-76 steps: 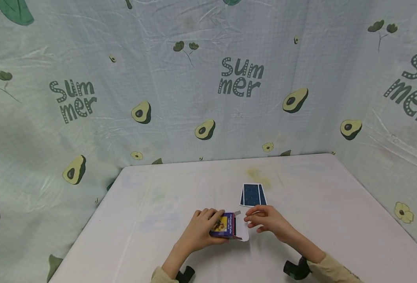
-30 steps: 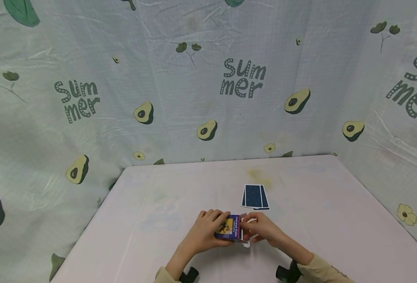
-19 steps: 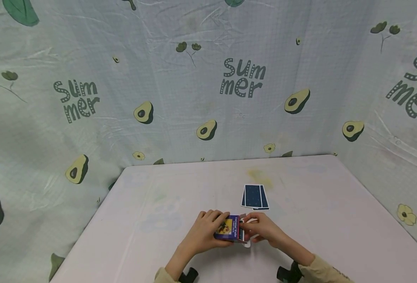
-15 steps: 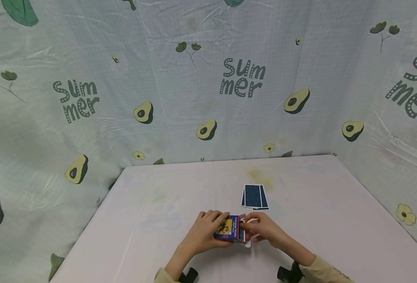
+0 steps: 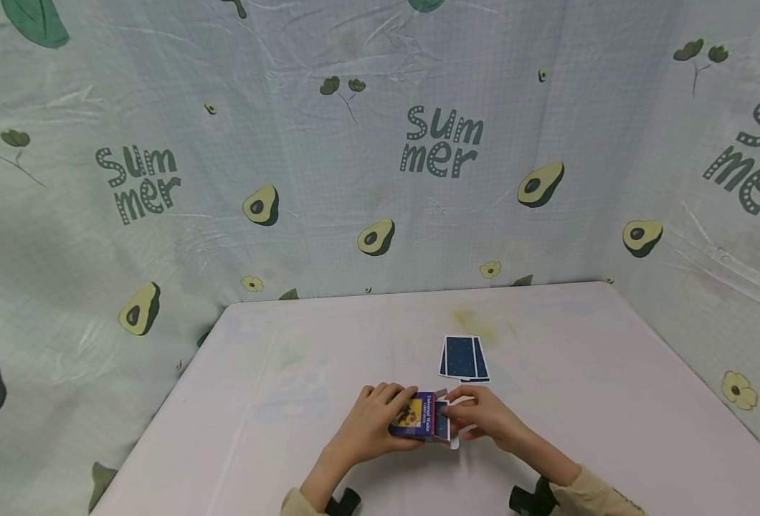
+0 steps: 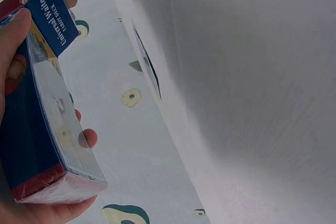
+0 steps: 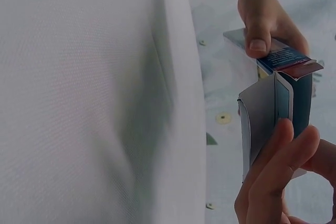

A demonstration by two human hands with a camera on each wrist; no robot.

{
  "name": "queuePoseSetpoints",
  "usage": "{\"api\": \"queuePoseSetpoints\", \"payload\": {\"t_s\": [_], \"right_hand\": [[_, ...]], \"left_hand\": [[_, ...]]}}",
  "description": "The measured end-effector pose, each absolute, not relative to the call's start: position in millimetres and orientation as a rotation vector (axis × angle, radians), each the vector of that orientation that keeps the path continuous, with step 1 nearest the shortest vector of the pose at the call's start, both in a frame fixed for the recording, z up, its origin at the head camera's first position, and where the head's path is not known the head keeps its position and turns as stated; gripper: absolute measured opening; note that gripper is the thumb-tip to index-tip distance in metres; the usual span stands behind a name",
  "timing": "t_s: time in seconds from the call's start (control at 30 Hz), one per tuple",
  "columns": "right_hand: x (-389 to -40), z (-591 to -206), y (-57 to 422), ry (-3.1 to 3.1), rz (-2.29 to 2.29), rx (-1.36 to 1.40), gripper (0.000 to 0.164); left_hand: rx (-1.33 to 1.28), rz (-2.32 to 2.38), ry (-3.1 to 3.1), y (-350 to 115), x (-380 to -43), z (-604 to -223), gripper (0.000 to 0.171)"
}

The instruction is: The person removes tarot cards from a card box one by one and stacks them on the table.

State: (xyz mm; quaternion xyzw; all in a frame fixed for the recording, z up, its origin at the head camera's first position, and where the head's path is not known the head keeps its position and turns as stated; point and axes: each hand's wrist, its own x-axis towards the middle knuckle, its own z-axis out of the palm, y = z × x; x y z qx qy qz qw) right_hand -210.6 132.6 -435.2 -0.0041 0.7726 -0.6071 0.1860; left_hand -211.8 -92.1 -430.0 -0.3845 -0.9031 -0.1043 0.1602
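Note:
My left hand point(image 5: 376, 424) grips a purple-blue tarot card box point(image 5: 411, 416), its fingers over the top and thumb along the near side. The open end faces right, with its end flap point(image 6: 51, 18) folded out. A part of the tarot deck point(image 5: 442, 421), dark blue back upward, sticks out of that end. My right hand point(image 5: 486, 416) pinches the deck's protruding end between thumb and fingers. In the right wrist view, the fingers point(image 7: 281, 156) lie against the cards beside the pale inner flap point(image 7: 260, 108). The rest of the deck is hidden in the box.
Several dark blue cards point(image 5: 462, 357) lie face down, slightly fanned, on the white table point(image 5: 315, 344) beyond my right hand. A curtain point(image 5: 328, 143) printed with avocados stands behind the table and along its sides.
My right hand, apart from the box at first, has come to its open end, then drawn back slightly right. More of the deck now shows outside the box. My left hand keeps its hold.

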Motion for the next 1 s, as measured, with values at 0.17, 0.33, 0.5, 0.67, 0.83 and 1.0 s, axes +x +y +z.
{"api": "queuePoseSetpoints", "payload": {"t_s": [0.17, 0.33, 0.5, 0.67, 0.83, 1.0], "right_hand": [[-211, -436, 135, 2.169, -1.724, -0.029, 0.040], [-211, -436, 137, 2.175, -1.718, -0.028, 0.038], [-211, -435, 138, 2.177, -1.718, -0.016, 0.036], [-210, -434, 141, 2.181, -1.725, -0.021, 0.036], [-209, -434, 142, 2.213, -1.714, 0.021, 0.034], [-207, -434, 143, 2.234, -1.705, 0.063, 0.033]], "left_hand": [[-1.092, -0.293, -2.577, -93, -213, -431, 0.073], [-1.090, -0.301, -2.576, -94, -213, -432, 0.073], [-1.082, -0.303, -2.591, -94, -213, -433, 0.073], [-1.077, -0.302, -2.598, -94, -213, -433, 0.073], [-1.079, -0.309, -2.596, -95, -213, -432, 0.074], [-1.079, -0.305, -2.604, -95, -213, -431, 0.074]]}}
